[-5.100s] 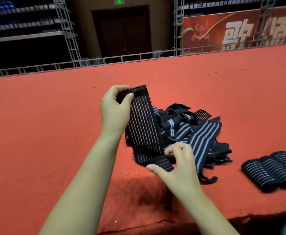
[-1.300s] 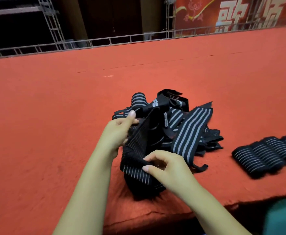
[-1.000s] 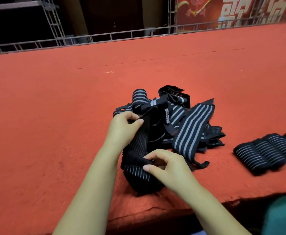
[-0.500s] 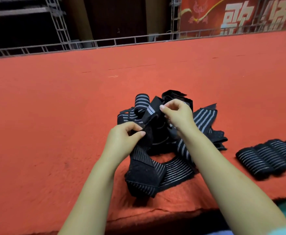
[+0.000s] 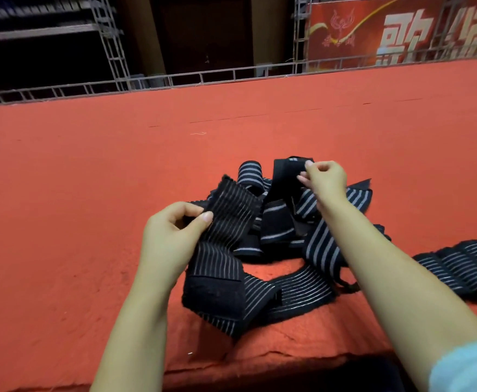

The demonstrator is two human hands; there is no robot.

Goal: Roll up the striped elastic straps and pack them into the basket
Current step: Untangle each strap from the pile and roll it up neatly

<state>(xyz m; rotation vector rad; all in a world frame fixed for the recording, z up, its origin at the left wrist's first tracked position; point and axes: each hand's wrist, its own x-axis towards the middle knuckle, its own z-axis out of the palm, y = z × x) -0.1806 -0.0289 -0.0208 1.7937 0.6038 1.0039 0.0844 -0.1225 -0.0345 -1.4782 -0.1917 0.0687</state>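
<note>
A tangled pile of black straps with white stripes [image 5: 282, 224] lies on the red carpeted stage [image 5: 90, 171]. My left hand [image 5: 172, 236] pinches one strap [image 5: 226, 222] near its upper end; that strap runs down to a folded black end [image 5: 214, 292] near the stage's front edge. My right hand [image 5: 325, 179] pinches the end of another black strap [image 5: 285, 176], lifted above the back of the pile. Several rolled straps [image 5: 463, 267] lie side by side at the right. No basket is in view.
The stage's front edge [image 5: 260, 363] runs just below the pile. A metal truss rail [image 5: 175, 80] borders the far side, with a red banner [image 5: 401, 29] behind it at the upper right.
My right hand left the strap's lower end, reached to the back of the pile and lifted a strap end there. My left hand keeps its pinch and has raised its strap slightly.
</note>
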